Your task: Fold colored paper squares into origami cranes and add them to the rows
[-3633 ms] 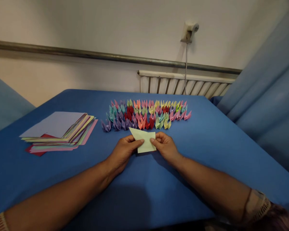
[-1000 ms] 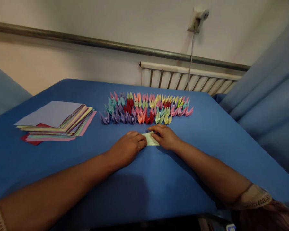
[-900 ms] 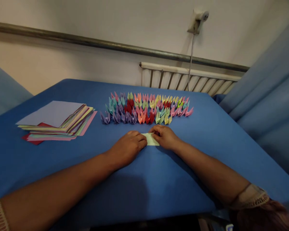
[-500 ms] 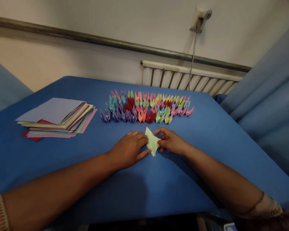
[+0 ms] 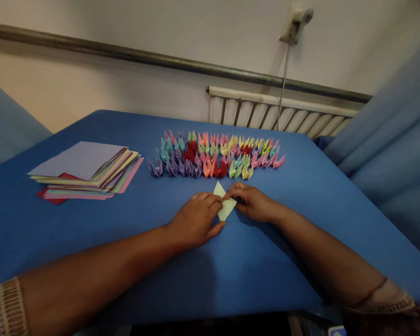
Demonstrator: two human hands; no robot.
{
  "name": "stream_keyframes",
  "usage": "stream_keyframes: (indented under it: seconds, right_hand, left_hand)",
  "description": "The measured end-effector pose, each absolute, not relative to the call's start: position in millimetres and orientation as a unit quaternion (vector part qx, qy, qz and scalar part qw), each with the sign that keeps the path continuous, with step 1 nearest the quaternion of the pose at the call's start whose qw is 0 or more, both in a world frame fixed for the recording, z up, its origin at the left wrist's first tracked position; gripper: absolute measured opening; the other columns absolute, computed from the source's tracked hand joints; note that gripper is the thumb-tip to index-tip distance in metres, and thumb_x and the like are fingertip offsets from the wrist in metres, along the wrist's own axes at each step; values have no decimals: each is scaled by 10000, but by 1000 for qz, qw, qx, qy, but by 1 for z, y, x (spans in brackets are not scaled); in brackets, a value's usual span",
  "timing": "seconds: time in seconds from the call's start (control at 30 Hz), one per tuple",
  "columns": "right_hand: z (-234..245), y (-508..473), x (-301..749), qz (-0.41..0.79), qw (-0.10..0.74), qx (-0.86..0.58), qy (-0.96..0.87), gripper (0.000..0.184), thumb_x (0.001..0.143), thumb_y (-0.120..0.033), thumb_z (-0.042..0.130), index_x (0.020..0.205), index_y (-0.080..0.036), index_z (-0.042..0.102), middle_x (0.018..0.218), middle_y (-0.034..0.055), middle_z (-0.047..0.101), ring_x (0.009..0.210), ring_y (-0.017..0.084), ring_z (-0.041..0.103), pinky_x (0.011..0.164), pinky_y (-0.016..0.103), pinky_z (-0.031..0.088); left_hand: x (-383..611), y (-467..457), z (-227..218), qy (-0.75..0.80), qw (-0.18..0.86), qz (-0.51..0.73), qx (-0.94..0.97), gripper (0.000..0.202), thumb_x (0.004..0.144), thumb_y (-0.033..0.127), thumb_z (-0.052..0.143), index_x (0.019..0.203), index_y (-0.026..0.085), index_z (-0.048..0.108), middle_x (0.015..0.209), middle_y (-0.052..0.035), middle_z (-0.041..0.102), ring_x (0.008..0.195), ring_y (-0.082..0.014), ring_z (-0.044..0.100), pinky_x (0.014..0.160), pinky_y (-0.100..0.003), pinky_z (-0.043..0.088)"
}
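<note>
Near the middle of the blue table [image 5: 301,200], the left hand [image 5: 196,221] and the right hand [image 5: 254,203] each pinched a side of a small folded pale-green paper [image 5: 224,204] between fingertips and thumb, its pointed tip standing up between them. Just behind it, toward the far edge, stood rows of folded paper cranes [image 5: 215,154], and a stack of coloured sheets [image 5: 87,172] lay by the left edge.

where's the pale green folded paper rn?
Head view, centre: the pale green paper sits pinched between left hand and right hand, just before the folded cranes.
</note>
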State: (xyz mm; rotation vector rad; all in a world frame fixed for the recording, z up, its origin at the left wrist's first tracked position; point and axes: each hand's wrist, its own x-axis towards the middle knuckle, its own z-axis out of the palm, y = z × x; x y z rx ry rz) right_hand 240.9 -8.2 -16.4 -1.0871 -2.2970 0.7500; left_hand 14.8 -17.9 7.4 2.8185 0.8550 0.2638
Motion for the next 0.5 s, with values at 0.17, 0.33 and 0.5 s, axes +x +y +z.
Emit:
stream_keyframes:
  seconds: [0.17,0.33,0.5]
  right_hand:
    - [-21,-12,230,235,268,-412,-838,151,832,-96,614,941,-200,630,1005,40,569,955,167,565,879,332,467]
    - [-14,-26,217,206,262,-419,-845,47,877,-156,596,888,-201,593,986,44,586,927,172,556,848,320,457]
    - [-6,-38,211,195,213,-410,-865,38,907,-211,577,880,-186,588,880,39,591,844,172,542,783,304,443]
  left_hand:
    - [9,-13,10,308,81,87,944,280,887,245,520,1133,136,597,1112,-129,640,1066,-283,569,952,-447,419]
    - [4,-10,14,324,89,77,939,287,868,372,587,1050,152,618,1025,-111,649,985,-284,586,913,-454,437]
    - [1,-11,14,314,100,63,942,145,895,252,536,933,152,633,980,-102,657,944,-261,592,881,-432,448]
